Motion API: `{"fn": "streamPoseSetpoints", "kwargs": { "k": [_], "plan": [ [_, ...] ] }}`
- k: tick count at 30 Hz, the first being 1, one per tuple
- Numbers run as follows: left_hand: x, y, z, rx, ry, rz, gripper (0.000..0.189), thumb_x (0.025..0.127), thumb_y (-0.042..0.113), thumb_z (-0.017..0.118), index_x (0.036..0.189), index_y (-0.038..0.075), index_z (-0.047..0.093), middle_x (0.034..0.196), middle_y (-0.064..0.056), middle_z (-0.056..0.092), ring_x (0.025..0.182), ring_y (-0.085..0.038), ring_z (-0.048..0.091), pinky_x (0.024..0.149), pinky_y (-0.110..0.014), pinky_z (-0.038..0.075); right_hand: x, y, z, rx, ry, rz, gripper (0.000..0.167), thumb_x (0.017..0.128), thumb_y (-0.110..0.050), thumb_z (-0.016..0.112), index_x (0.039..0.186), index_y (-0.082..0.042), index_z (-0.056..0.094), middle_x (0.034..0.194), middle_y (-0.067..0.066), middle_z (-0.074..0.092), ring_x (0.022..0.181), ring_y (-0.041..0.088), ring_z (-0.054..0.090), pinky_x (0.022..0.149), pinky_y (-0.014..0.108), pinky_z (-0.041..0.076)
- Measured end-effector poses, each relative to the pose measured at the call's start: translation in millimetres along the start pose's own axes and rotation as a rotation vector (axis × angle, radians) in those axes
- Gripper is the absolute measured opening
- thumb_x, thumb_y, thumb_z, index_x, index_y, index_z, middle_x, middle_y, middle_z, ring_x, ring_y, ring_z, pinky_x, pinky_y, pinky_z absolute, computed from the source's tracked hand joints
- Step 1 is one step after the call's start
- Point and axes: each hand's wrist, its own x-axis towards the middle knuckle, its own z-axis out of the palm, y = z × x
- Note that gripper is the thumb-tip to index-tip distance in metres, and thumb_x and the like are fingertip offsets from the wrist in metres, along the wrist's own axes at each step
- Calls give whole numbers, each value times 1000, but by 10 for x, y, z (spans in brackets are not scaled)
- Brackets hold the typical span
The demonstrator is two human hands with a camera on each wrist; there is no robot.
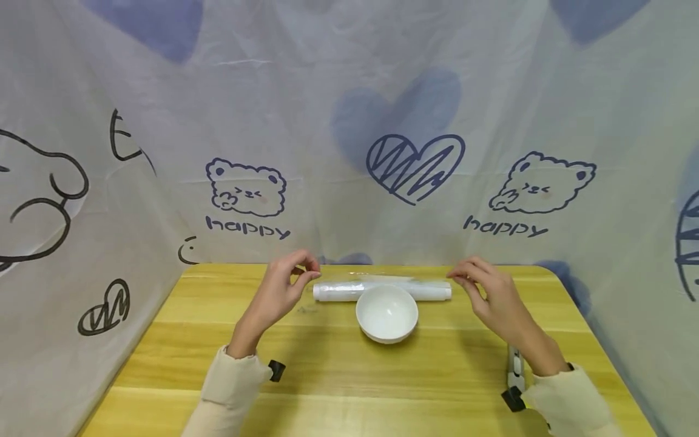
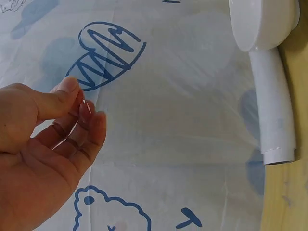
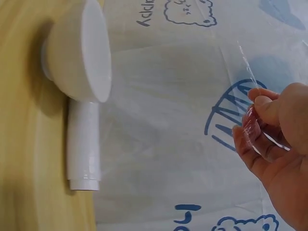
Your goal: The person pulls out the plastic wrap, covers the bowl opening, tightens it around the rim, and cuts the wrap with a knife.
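A white bowl (image 1: 386, 318) stands upright on the wooden table, in front of a roll of cling film (image 1: 330, 293) that lies crosswise. Raised beyond the left end of the roll, my left hand (image 1: 280, 290) pinches thumb against fingertips; a thin glint of clear film (image 2: 85, 102) shows there in the left wrist view. On the other side, my right hand (image 1: 494, 297) pinches a clear film edge (image 3: 248, 61), and some film clings over its fingers in the right wrist view. Between the hands the transparent sheet is barely visible, with faint shine above the roll.
A grey utility knife (image 1: 515, 369) lies on the table (image 1: 349, 388) at the right, partly under my right wrist. Printed cloth (image 1: 327, 152) with hearts and bears hangs behind the table and along both sides.
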Motion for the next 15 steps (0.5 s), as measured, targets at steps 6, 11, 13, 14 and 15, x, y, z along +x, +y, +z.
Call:
{"fn": "streamPoseSetpoints", "kwargs": {
  "k": [6, 11, 13, 14, 15],
  "plan": [
    [-231, 22, 48, -56, -42, 19, 11, 95, 0, 70, 94, 10, 66, 91, -2, 68, 81, -15, 63, 69, -32, 56, -204, -71, 55, 44, 16, -10, 35, 85, 20, 70, 102, -11, 74, 101, -2, 69, 84, 10, 63, 71, 13, 50],
    [-406, 17, 109, -65, -74, 36, 18, 93, -5, 71, 97, 13, 71, 94, 0, 70, 82, -12, 65, 68, -30, 57, -389, -131, 100, 59, 8, 9, 37, 84, 21, 71, 102, -12, 75, 101, -3, 68, 87, 12, 65, 77, 13, 51],
    [-476, 10, 139, -48, -78, 60, 21, 91, -6, 72, 94, 14, 72, 93, 5, 69, 81, -10, 64, 73, -32, 59, -467, -159, 114, 57, -2, 18, 40, 84, 20, 71, 103, -14, 74, 102, -5, 68, 89, 11, 65, 78, 12, 51],
    [-511, 5, 155, -41, -77, 75, 21, 90, -6, 73, 93, 15, 73, 92, 6, 69, 80, -9, 63, 79, -33, 60, -509, -172, 121, 56, -8, 22, 41, 84, 20, 71, 104, -16, 74, 103, -6, 67, 90, 9, 65, 79, 11, 51],
    [-542, 1, 173, -41, -78, 86, 23, 89, -7, 73, 92, 15, 72, 92, 7, 69, 80, -9, 63, 87, -36, 59, -547, -182, 128, 58, -11, 19, 42, 83, 20, 71, 104, -16, 74, 103, -7, 67, 90, 9, 64, 79, 11, 51]
  ]
}}
